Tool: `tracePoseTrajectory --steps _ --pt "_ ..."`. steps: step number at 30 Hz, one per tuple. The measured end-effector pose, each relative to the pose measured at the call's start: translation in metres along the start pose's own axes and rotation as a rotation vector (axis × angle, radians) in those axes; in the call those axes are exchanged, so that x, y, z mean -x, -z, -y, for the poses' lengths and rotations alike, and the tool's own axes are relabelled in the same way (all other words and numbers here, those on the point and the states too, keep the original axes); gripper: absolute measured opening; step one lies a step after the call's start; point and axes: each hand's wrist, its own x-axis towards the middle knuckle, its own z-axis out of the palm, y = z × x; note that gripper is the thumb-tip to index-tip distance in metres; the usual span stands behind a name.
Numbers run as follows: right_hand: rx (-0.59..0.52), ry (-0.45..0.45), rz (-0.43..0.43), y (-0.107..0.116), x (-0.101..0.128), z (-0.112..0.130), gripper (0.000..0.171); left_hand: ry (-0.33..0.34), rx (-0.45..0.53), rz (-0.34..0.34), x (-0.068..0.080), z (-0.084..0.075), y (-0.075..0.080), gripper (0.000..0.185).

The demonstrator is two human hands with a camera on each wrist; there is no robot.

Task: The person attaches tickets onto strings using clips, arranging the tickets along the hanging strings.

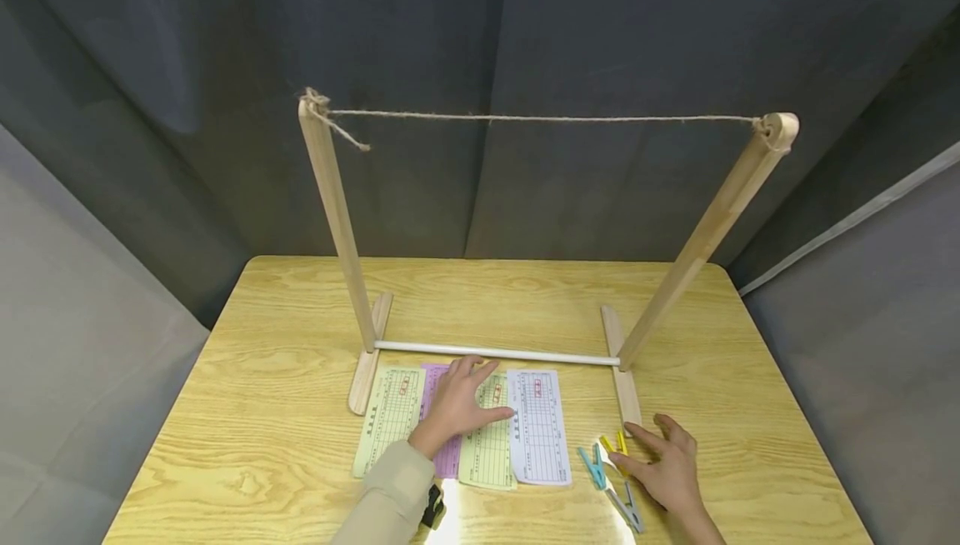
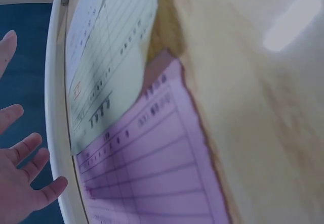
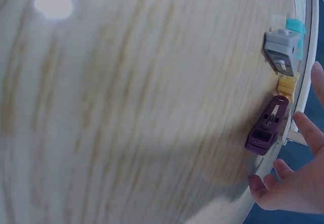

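Note:
Four printed slips of paper lie side by side: a pale green slip (image 1: 392, 420), a purple slip (image 1: 448, 457), a second pale green slip (image 1: 487, 453) and a white slip (image 1: 538, 428). My left hand (image 1: 459, 407) is spread over the purple and second green slips, thumb reaching toward the white one; whether it touches them I cannot tell. My right hand (image 1: 666, 463) is beside several clothespins, fingers apart, pinching nothing visible. They include a teal clothespin (image 1: 592, 468), a yellow clothespin (image 1: 621, 447), a grey clothespin (image 3: 281, 49) and a dark purple clothespin (image 3: 267, 125).
Behind the slips stands a wooden frame with a left post (image 1: 337, 220), a right post (image 1: 705, 237) and a white bottom bar (image 1: 495, 352). A twine line (image 1: 540, 118) is tied across its top. Dark curtains (image 1: 390, 28) surround the wooden table (image 1: 247, 412).

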Motion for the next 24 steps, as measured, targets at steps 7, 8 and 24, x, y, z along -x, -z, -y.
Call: tracePoseTrajectory --steps 7,8,24 --pt "0.009 -0.013 0.022 0.0 -0.001 0.0 0.056 0.019 -0.051 0.042 -0.015 -0.003 -0.012 0.082" --pt "0.011 -0.015 0.024 0.0 -0.001 0.0 0.057 0.022 -0.063 0.048 -0.016 -0.004 -0.013 0.082" --pt "0.004 -0.011 0.016 -0.005 -0.004 0.002 0.05 0.047 -0.128 0.089 -0.036 -0.005 -0.029 0.075"
